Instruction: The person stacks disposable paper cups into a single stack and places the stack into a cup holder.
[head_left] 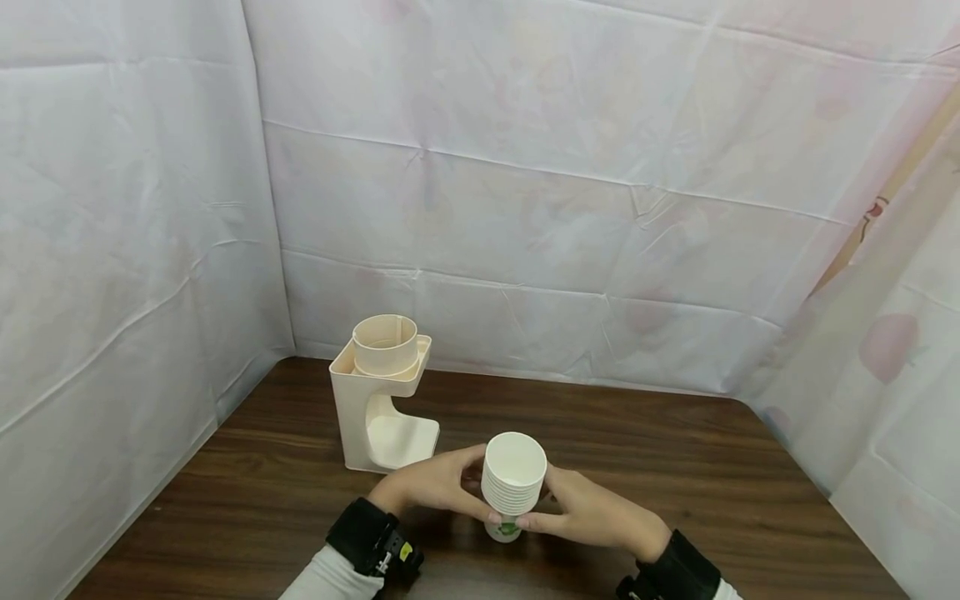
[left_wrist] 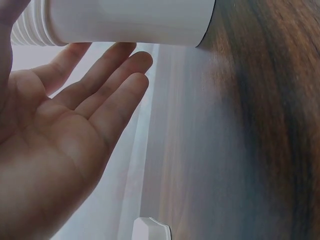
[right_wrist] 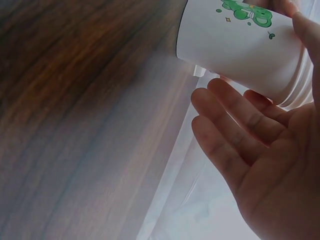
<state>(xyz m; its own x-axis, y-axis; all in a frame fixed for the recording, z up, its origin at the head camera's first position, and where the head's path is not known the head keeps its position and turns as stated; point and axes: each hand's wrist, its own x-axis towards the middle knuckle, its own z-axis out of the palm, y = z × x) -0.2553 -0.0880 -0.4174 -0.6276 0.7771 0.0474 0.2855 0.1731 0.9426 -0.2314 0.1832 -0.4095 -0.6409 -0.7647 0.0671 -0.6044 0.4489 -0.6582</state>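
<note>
A stack of white paper cups (head_left: pixel 513 490) stands upright, mouths up, on the dark wooden table in the head view. My left hand (head_left: pixel 438 483) holds it from the left and my right hand (head_left: pixel 592 510) from the right, thumbs on the near side. Several rims show nested near the top. In the right wrist view, a green printed pattern decorates the lowest cup (right_wrist: pixel 235 50), and the lower fingers of that hand extend loosely beside it. The left wrist view has the white cup wall (left_wrist: pixel 130 22) at the left fingertips, palm facing it.
A cream plastic stand (head_left: pixel 351 421) with a round cup-like holder (head_left: pixel 385 354) on top and a flat foot sits left of and behind the stack. White patterned cloth (head_left: pixel 487 208) hangs along the back and both sides of the wooden table (head_left: pixel 637 442).
</note>
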